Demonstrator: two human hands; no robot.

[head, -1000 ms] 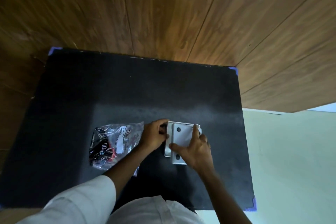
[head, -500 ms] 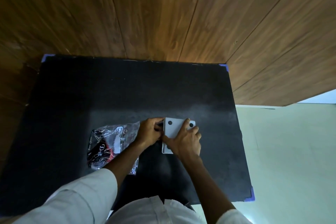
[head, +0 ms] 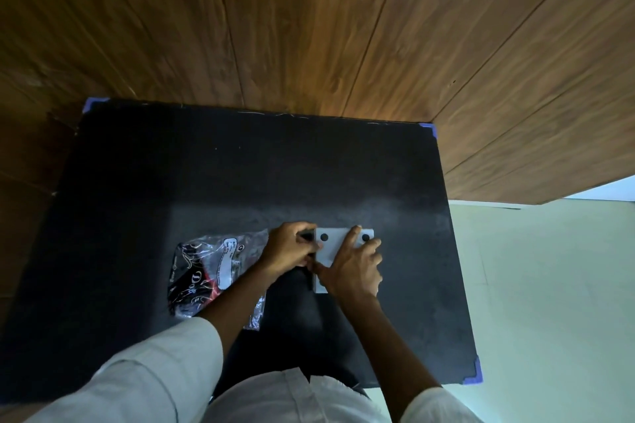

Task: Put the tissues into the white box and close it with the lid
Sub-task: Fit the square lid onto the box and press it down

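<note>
A white box with its white lid (head: 335, 244) lies flat on the black table top (head: 240, 182); the lid shows two dark round holes near its far edge. My left hand (head: 290, 247) grips the box's left edge, fingers curled against it. My right hand (head: 354, 264) lies spread on top of the lid, fingers pointing away from me, pressing down and covering the near half. A crumpled clear plastic tissue wrapper (head: 213, 271) with black and red print lies just left of my left hand, partly under my left forearm. No loose tissues are visible.
The table is pushed against a wooden panelled wall (head: 309, 27). Blue tape marks the table's corners (head: 472, 376). A pale green floor (head: 549, 302) lies beyond the table's right edge. My white sleeves and shirt fill the bottom of the view.
The lid, which sat askew and offset over the box, now lies square on it. My right hand has slid further over the lid; my left hand stays at the left edge.
</note>
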